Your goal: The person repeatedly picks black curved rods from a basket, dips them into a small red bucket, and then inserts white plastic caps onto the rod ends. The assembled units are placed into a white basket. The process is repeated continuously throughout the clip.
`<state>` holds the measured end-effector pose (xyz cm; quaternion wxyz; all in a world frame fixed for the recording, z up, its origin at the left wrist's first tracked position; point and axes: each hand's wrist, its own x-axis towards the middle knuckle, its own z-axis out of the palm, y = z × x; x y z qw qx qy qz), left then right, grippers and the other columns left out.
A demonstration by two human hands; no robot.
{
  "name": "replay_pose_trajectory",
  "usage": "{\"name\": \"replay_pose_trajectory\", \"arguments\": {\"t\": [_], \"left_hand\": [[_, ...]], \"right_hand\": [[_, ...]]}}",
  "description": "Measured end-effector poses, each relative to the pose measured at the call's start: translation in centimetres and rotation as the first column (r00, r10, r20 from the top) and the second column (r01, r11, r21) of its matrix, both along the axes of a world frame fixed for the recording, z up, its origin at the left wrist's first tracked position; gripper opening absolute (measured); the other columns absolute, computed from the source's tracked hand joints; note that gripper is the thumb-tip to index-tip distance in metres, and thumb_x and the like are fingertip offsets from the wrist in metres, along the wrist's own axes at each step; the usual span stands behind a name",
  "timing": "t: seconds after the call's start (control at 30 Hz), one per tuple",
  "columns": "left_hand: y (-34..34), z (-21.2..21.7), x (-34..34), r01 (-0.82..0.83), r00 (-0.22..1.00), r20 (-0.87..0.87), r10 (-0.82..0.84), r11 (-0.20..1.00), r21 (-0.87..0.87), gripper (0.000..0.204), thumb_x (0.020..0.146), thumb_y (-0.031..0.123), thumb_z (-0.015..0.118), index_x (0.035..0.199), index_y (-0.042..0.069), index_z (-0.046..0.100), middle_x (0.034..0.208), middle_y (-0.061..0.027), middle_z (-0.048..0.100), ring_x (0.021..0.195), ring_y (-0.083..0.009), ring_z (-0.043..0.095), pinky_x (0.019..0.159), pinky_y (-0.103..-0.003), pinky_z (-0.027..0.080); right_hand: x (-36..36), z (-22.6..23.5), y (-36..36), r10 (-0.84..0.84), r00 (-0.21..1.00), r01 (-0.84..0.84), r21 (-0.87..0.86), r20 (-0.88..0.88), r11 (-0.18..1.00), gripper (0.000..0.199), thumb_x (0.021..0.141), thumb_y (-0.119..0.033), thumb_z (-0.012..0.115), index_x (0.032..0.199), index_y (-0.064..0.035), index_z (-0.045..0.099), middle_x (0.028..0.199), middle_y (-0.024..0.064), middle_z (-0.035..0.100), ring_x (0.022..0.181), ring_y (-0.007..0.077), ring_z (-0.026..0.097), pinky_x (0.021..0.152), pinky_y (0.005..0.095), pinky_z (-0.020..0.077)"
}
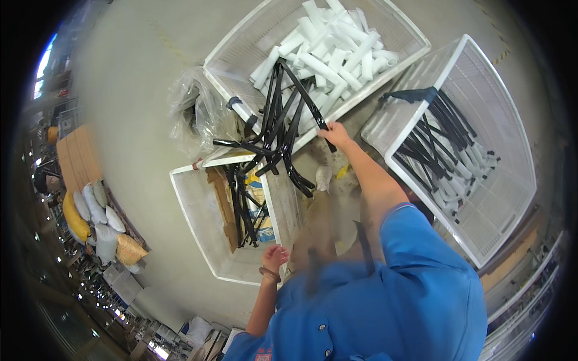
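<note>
My right hand [336, 136] is closed around the lower end of a glossy black tube [308, 99]. This tube slants up and left over the rim of the large white crate. Beside it, a heap of bent black tubes [278, 123] leans across the same rim, ends hanging toward me. Nothing shows in my left hand [275, 257], which hovers by the near right corner of a smaller white crate [220, 279], its fingers loosely curled and a little apart. Several thin black tubes [239, 207] stand in that crate, with cardboard and a yellow-blue bag.
The large crate [415, 53] contains many white foam sleeves [337, 60]. On the right, a tilted white crate [522, 141] contains black tubes with white-covered ends. Clear plastic wrap [201, 111] lies on the floor at left. Further left are stacked sacks [99, 207] and a cardboard sheet [79, 157].
</note>
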<state>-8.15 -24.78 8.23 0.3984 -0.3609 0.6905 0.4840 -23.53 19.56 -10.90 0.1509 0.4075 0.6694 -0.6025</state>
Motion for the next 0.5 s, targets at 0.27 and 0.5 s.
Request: {"name": "replay_pose_trajectory", "arguments": {"t": [0.27, 0.5], "left_hand": [[11.2, 6.7, -13.0, 0.599, 0.487, -0.747, -0.451, 0.796, -0.09, 0.029, 0.092, 0.01, 0.065, 0.118, 0.001, 0.057, 0.106, -0.0138, 0.068, 0.094, -0.0212, 0.067, 0.079, -0.029, 0.054], [30.5, 31.0, -13.1, 0.955, -0.293, -0.946, 0.134, 0.084, -0.284, 0.083, 0.067, 0.016, 0.087, 0.137, 0.003, 0.045, 0.137, -0.0214, 0.053, 0.124, -0.0376, 0.054, 0.104, -0.046, 0.04]], "right_hand": [[9.8, 37.2, 5.0, 0.367, 0.842, -0.038, 0.635, -0.396, 0.771, 0.029, 0.084, -0.025, 0.072, 0.086, -0.0002, 0.058, 0.067, 0.0183, 0.054, 0.061, 0.0336, 0.055, 0.058, 0.0391, 0.0441], [27.1, 64.0, 2.4, 0.545, 0.759, -0.255, 0.607, -0.358, 0.753, 0.027, 0.082, -0.025, 0.076, 0.092, -0.0037, 0.064, 0.065, 0.0098, 0.056, 0.057, 0.0294, 0.06, 0.051, 0.0358, 0.0446]]}}
